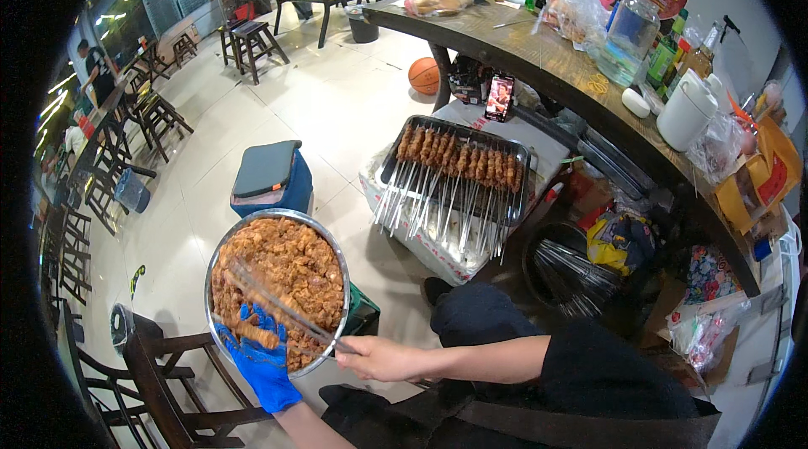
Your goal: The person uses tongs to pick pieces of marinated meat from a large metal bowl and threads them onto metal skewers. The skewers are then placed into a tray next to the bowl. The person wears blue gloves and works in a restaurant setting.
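Observation:
A large metal bowl [346, 297] heaped with marinated raw meat pieces [284, 266] stands before me. My left hand [260, 367], in a blue glove, is at the bowl's near edge with its fingers curled about a piece of meat [257, 334]. My bare right hand [372, 357] grips metal skewers [297, 318] at the bowl's right rim. They are blurred over the meat, so I cannot tell whether one passes through the piece. Beyond the bowl, a dark metal tray [521, 212] holds rows of meat skewers [467, 155], their bare metal ends over its near side.
The tray rests on a white foam box [435, 259], with a lit phone [499, 97] behind it. A bucket of bare skewers [571, 272] stands under the wooden counter [536, 39]. A blue stool-like box [271, 177], a basketball [424, 75] and a wooden chair [170, 379] are nearby.

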`<state>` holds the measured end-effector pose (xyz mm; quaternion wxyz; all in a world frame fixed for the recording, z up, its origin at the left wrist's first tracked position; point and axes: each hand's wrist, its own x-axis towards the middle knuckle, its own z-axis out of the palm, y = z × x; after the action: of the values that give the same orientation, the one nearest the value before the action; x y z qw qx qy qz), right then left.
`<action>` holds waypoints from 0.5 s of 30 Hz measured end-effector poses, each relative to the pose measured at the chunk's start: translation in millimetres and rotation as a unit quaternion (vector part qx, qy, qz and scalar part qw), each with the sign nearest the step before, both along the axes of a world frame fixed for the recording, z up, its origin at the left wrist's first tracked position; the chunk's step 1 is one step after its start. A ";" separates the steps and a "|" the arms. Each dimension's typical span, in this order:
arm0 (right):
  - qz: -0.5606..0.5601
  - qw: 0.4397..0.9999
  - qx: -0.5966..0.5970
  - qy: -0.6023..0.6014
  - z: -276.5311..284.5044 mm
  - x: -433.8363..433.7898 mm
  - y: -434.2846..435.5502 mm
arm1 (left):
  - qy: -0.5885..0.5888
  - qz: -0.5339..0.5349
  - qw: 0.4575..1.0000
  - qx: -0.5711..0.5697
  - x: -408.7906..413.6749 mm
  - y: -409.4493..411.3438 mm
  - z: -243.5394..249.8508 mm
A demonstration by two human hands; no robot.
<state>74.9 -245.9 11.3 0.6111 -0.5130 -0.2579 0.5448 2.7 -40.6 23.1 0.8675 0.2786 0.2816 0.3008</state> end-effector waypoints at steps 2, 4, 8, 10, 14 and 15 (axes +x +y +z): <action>0.025 0.998 -0.014 -0.059 -9.7 -2.5 -1.0 | -0.020 0.032 0.998 0.059 12.4 -17.1 -1.1; 0.115 0.987 -0.066 -0.093 1.2 2.7 -1.8 | -0.050 -0.010 0.997 0.061 14.1 -12.4 -4.8; 0.152 0.956 -0.031 -0.249 -25.7 5.4 -0.5 | -0.135 -0.067 0.988 -0.028 24.9 -9.3 -29.1; 0.186 0.945 -0.042 -0.266 -16.7 16.3 -4.4 | -0.126 -0.067 0.989 -0.029 27.0 -7.6 -33.5; 0.264 0.926 0.003 -0.270 0.3 56.8 -12.2 | -0.041 0.009 0.999 -0.018 22.1 15.5 -64.1; 0.286 0.924 0.021 -0.252 -1.2 66.8 -15.0 | -0.055 -0.021 0.998 -0.018 14.5 32.0 -83.5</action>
<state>141.7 -260.9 10.1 0.3547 -0.5249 -0.5502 0.5440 17.2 -8.7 -60.4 0.8926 0.2518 0.2334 0.2922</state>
